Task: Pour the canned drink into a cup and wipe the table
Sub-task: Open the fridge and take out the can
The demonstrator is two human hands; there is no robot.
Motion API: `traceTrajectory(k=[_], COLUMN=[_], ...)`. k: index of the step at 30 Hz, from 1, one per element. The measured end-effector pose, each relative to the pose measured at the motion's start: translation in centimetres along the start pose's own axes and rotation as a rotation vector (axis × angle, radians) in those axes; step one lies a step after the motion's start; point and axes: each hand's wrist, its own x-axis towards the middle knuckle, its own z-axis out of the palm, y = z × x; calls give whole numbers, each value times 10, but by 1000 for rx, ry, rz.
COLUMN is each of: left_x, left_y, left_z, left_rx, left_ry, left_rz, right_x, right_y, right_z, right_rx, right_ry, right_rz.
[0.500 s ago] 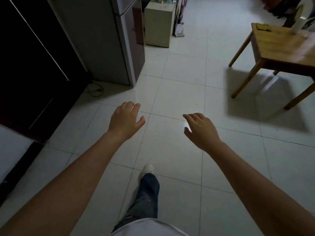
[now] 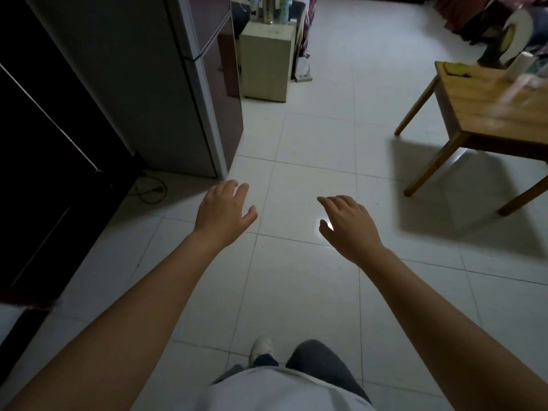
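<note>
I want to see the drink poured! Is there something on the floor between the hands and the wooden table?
Nothing visible. Both the left hand and the right hand are empty, held over bare floor tiles, and the stretch of floor up to the table shows only the table's shadow.

Far right of you stands the wooden table (image 2: 486, 114) on the white tiled floor (image 2: 311, 143); a yellow cloth (image 2: 455, 70) lies on its far-left corner, a white cup (image 2: 520, 66) further right

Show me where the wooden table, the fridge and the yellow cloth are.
wooden table (image 2: 486, 114): head view, bare part of its top.
fridge (image 2: 142, 93): head view, its grey side panel.
yellow cloth (image 2: 456, 69): head view, its middle, on the table's far corner.
</note>
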Motion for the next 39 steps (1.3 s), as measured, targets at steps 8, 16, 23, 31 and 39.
traceTrajectory(k=[8,16,23,31,39], left_x=[96,215,315,398,482], left_y=[-22,-26,-29,-64,-124], left_z=[9,18,13,11,18], left_rx=[28,43,16,18,25], left_ry=[-22,-29,11,24,-6], left_rz=[-2,-77,-169,-252,-275], right_x=[98,219,324,434,548], right_y=[31,87,129,142,120], right_z=[-4,-6,-21,-33,-26], right_rx=[8,-3,-6,-40,-41], right_ry=[4,-10,-12,-13,-10], right_rz=[-9,-48,-111,-194,-221])
